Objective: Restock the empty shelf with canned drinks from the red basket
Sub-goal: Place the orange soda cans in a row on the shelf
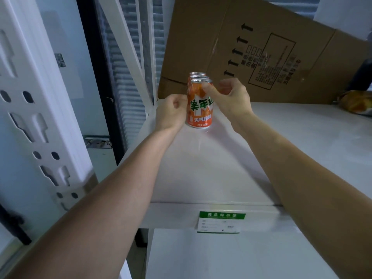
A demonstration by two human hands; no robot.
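Three orange drink cans stand in a row running front to back on the white shelf [211, 168], near its left end. The front can [199, 109] carries green and white lettering; the two cans behind it [198, 75] show only their silver tops. My right hand [229, 97] holds the front can near its top, thumb across its upper right side and fingers curled behind. My left hand [171, 113] is curled into a loose fist, knuckles against the can's left side, holding nothing. The red basket is out of view.
A flattened brown cardboard box [271, 49] leans along the back of the shelf. An orange snack bag [356, 103] lies at the far right. A green and white price label [220, 222] sits on the shelf's front lip. White slotted uprights [36, 117] stand at the left.
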